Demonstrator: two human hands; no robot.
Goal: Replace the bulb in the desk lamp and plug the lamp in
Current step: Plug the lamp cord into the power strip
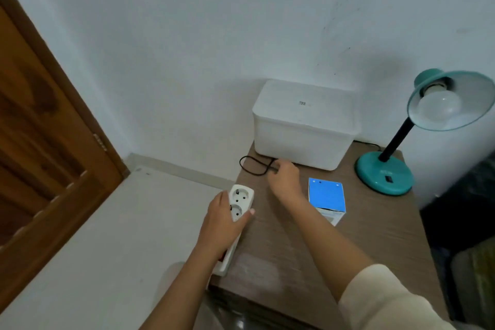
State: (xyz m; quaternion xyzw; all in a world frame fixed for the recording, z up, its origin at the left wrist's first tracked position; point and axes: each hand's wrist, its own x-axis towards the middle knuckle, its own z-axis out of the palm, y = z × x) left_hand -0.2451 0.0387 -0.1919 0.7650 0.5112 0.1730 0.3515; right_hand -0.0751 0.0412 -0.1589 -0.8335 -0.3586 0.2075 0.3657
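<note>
Step in hand: plugging in — a bulb (439, 106) already sits in the teal lamp (385, 174).
Left hand (223, 222): grip wrapped around the power strip (239, 203), sockets facing up, at the worktop (375, 244) edge.
Right hand (285, 178): grip pinching the black cord (253, 166) near its plug, just beyond the strip.
Doing it well: steady the strip, square the pins to the nearer socket, push straight — I'd say without twisting.
Blue box (326, 198): just right of the right wrist.

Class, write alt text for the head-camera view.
A person's left hand holds a white power strip at a wooden table's edge while the right hand grips a black cord. A teal desk lamp holds a bulb.
</note>
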